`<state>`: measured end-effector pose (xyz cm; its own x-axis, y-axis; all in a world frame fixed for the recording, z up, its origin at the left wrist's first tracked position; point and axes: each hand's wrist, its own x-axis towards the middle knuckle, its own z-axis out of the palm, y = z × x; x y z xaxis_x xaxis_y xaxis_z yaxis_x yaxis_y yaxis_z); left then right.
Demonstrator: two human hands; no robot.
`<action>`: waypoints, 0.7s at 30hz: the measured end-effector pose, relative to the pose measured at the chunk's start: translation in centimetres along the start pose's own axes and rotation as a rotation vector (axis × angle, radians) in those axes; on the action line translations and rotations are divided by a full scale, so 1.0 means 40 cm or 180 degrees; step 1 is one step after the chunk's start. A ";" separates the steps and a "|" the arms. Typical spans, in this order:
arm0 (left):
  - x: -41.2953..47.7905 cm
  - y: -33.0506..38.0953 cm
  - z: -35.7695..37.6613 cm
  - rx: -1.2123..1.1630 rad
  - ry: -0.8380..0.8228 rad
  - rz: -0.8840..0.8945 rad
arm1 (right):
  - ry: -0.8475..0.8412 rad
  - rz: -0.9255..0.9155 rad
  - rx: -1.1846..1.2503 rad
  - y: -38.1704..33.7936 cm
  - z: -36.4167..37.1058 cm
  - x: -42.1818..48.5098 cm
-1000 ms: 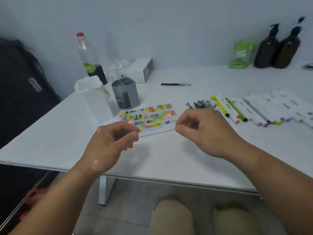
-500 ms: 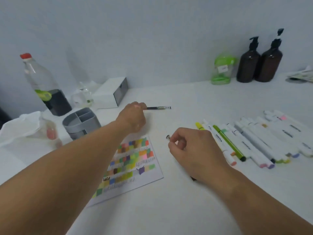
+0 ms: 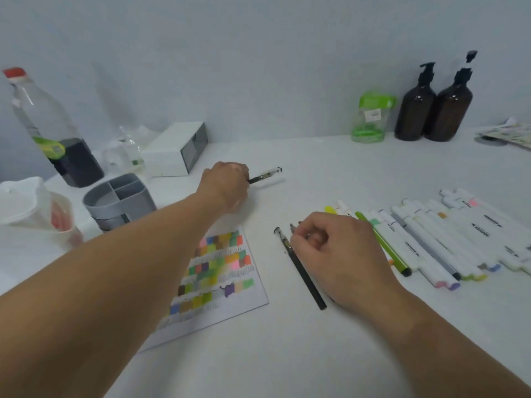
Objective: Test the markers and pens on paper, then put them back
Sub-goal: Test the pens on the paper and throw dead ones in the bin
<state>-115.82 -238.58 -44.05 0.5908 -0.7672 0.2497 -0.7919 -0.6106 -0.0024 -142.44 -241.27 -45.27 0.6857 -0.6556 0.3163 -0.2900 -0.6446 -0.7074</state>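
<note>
We gripped the far pen (image 3: 265, 175) by one end in the left hand (image 3: 227, 185); we judged it could slip. Right hand (image 3: 339, 254): curled, hold undeterminable.

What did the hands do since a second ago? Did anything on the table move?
The left hand reached away from the paper toward the back of the table and now grips the far pen. The right hand slid to the right of the paper and now curls over the black pens lying there. The markers, the paper and the grey holder stayed put.
</note>
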 end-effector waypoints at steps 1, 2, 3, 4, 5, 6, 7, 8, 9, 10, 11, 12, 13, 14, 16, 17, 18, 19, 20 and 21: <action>-0.027 -0.001 -0.029 -0.0478 0.0020 -0.0112 | -0.0006 0.0033 0.0032 -0.002 -0.006 -0.001; -0.060 -0.002 -0.058 -0.1047 0.0007 -0.0227 | -0.0005 0.0073 0.0073 -0.005 -0.010 -0.002; -0.100 -0.006 -0.085 -0.1671 -0.0042 -0.0350 | 0.0013 0.0103 0.0108 -0.010 -0.012 -0.003; -0.147 -0.012 -0.108 -0.2295 -0.0129 -0.0454 | 0.0030 0.0118 0.0133 -0.019 -0.010 -0.001; -0.198 -0.017 -0.126 -0.2874 -0.0249 -0.0510 | 0.0028 0.0135 0.0191 -0.030 -0.005 0.002; -0.246 -0.024 -0.139 -0.3391 -0.0381 -0.0530 | -0.0025 0.0143 0.0287 -0.044 0.004 0.005; -0.289 -0.032 -0.145 -0.3877 -0.0502 -0.0543 | -0.0160 0.0145 0.0439 -0.062 0.016 0.006; -0.324 -0.042 -0.147 -0.4287 -0.0605 -0.0557 | -0.0380 0.0145 0.0611 -0.082 0.030 0.007; -0.352 -0.051 -0.146 -0.4599 -0.0691 -0.0571 | -0.0630 0.0155 0.0786 -0.101 0.048 0.007; -0.373 -0.060 -0.143 -0.4841 -0.0759 -0.0591 | -0.0834 0.0165 0.0859 -0.118 0.066 0.006; -0.388 -0.069 -0.139 -0.5049 -0.0806 -0.0620 | -0.0939 0.0153 0.0866 -0.134 0.084 0.007; -0.399 -0.079 -0.137 -0.5230 -0.0831 -0.0657 | -0.0942 0.0112 0.0872 -0.146 0.099 0.007; -0.409 -0.089 -0.135 -0.5404 -0.0829 -0.0702 | -0.0869 0.0079 0.0939 -0.155 0.110 0.007; -0.417 -0.101 -0.134 -0.5600 -0.0785 -0.0765 | -0.0777 0.0065 0.1058 -0.158 0.119 0.007; -0.430 -0.130 -0.127 -0.5901 -0.0605 -0.0871 | -0.0660 0.0118 0.1268 -0.149 0.124 0.006; -0.436 -0.146 -0.121 -0.5842 -0.0481 -0.0874 | -0.0627 0.0172 0.1353 -0.142 0.122 0.004; -0.440 -0.160 -0.116 -0.5561 -0.0355 -0.0828 | -0.0588 0.0225 0.1440 -0.133 0.119 0.003; -0.443 -0.171 -0.112 -0.5077 -0.0254 -0.0731 | -0.0528 0.0278 0.1527 -0.124 0.115 0.004; -0.445 -0.179 -0.109 -0.4500 -0.0175 -0.0603 | -0.0456 0.0319 0.1599 -0.115 0.112 0.006; -0.446 -0.183 -0.108 -0.3928 -0.0103 -0.0442 | -0.0385 0.0350 0.1650 -0.110 0.111 0.009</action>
<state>-121.24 -219.57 -44.32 0.6708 -0.7261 0.1509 -0.3277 -0.1077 0.9386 -137.96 -236.93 -44.84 0.7508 -0.6385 0.1694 -0.0180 -0.2762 -0.9609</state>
